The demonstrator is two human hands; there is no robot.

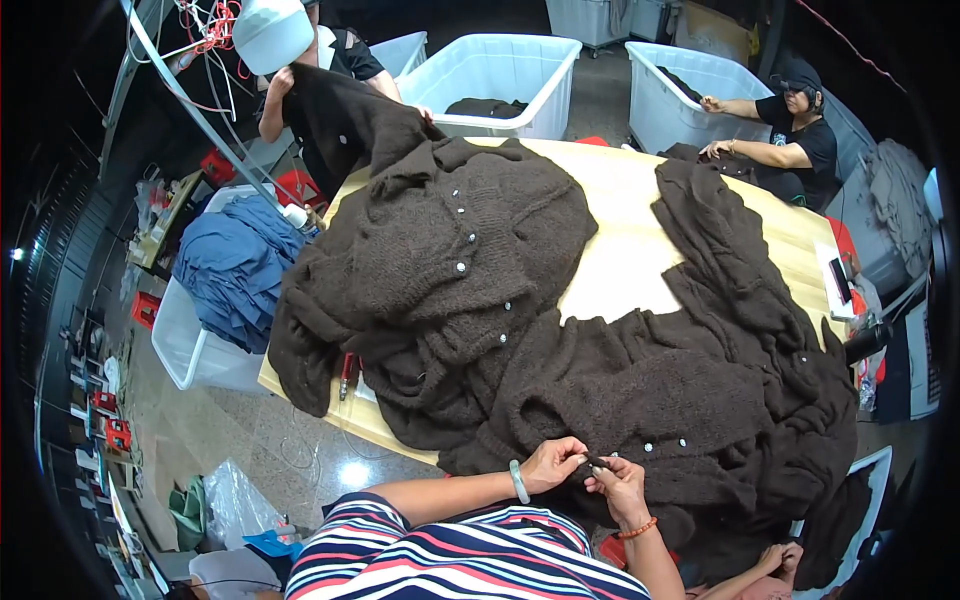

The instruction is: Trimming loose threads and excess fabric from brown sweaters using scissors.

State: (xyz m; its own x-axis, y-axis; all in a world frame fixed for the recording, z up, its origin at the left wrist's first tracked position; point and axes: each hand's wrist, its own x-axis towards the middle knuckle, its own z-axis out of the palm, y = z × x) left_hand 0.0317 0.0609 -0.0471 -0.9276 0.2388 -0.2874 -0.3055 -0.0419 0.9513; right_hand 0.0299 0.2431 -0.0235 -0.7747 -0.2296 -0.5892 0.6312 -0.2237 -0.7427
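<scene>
A dark brown knit cardigan (660, 395) with shiny round buttons lies at the near edge of the table, in front of me. My left hand (553, 466), with a pale bangle at the wrist, is closed in a pinch on its edge. Just beside it, my right hand (618, 486), wearing an orange beaded bracelet, pinches the same edge with fingertips close to a button. Whether something small sits between the fingers is hidden. Farther left rises a large heap of similar brown knit cardigans (420, 240), with buttons showing along their fronts.
Cardigans cover much of the pale wooden table (615, 265). A red-handled tool (346, 376) lies at its left edge. A blue garment pile (240, 265) fills a white bin at left. Across the table, one person lifts a brown garment (365, 110); another sits far right. Someone's hands (783, 562) show lower right.
</scene>
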